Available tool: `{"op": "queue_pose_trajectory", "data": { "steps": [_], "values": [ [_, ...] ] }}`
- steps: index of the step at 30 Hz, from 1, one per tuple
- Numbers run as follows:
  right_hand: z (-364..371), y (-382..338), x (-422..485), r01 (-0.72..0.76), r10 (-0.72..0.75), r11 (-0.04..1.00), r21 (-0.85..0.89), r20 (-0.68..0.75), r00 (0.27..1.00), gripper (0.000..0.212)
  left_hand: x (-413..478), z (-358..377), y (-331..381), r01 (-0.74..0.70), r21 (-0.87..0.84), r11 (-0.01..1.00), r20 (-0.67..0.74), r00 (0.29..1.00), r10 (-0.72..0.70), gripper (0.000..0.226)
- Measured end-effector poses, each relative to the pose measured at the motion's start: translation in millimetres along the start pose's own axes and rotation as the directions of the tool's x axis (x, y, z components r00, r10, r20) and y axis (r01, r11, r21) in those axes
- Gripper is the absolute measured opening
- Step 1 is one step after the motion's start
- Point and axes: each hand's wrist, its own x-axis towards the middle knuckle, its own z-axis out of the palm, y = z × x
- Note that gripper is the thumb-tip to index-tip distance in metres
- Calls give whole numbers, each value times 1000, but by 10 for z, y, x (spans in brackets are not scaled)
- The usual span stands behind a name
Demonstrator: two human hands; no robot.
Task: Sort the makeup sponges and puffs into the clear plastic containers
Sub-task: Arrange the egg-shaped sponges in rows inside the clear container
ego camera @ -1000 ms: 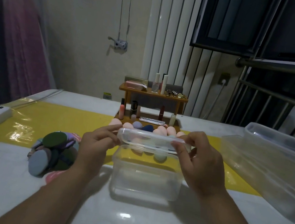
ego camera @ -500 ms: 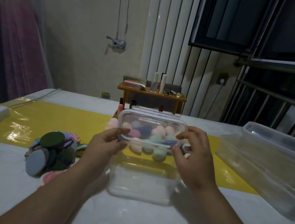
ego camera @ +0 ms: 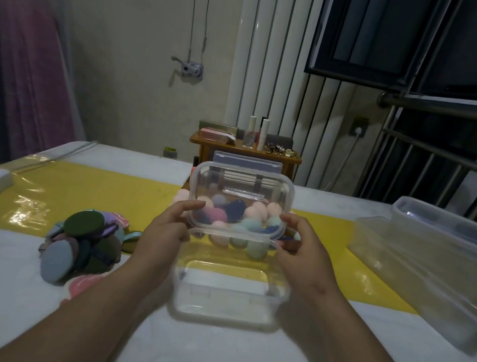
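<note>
Holding a clear rectangular plastic lid (ego camera: 242,190) between them, both hands meet over the middle of the white table (ego camera: 209,357). The left hand (ego camera: 165,232) pinches the lid's lower left corner, thumb on the near face and fingers curled behind; the right hand (ego camera: 304,249) grips the lower right corner the same way. The lid stands nearly on edge, its hollow side facing the camera. It has rounded corners, a raised rim all round and a flat latch flap sticking up along its top edge.

Just below it sits the clear rectangular plastic container (ego camera: 229,294), open at the top and with nothing inside it, its base on the table between the two wrists. The lid's lower edge hangs over the container's far rim — whether the two touch cannot be told.

Behind the container, seen partly through the lid, lies a cluster of egg-shaped makeup sponges (ego camera: 180,199) in pale pink, peach, mint, navy and rose, on a glossy yellow strip (ego camera: 95,190) that crosses the table. To the left, near the left forearm, is a heap of flat round makeup puffs (ego camera: 82,240) — dark green, grey-blue, lilac and pink, some with ribbon loops.

At the right edge two long clear plastic boxes (ego camera: 429,279) lie side by side. A small wooden shelf (ego camera: 244,151) with bottles and tubes stands at the far side of the table, beyond the sponges.
</note>
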Motion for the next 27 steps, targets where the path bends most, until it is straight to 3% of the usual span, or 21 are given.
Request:
{"op": "queue_pose_trajectory", "data": {
  "steps": [11,20,27],
  "values": [
    [-18,-6,4,-91,97,991,-102,52,994,52,-12,65,34,106,-110,988,-64,991,-114,57],
    [13,24,9,-136,140,989,-67,62,988,39,-52,104,59,167,-119,979,-83,981,-178,55],
    [-112,22,42,-122,109,988,-90,-140,984,30,-14,63,26,133,-92,987,-73,988,-139,56]
  ]
}}
